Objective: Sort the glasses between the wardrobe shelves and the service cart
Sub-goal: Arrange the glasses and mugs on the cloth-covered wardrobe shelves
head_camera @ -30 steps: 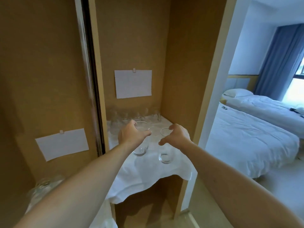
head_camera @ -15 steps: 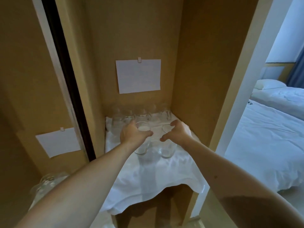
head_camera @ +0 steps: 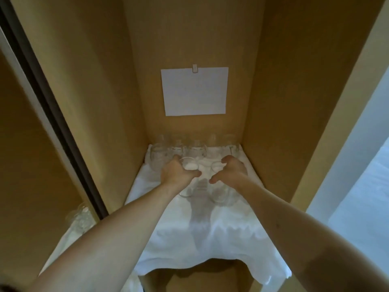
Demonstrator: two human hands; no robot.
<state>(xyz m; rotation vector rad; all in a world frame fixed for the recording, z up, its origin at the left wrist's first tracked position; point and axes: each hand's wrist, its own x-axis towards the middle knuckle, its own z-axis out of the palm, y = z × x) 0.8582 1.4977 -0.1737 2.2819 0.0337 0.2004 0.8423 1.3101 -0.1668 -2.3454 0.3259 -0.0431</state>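
Each hand, left hand (head_camera: 175, 172) and right hand (head_camera: 231, 171), grips one upright clear drinking glass (head_camera: 189, 165) from above by its rim, just before the back row of clear glasses (head_camera: 179, 149).

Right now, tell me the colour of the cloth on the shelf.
White. The cloth shows best in the head view, draped over the shelf's front edge.
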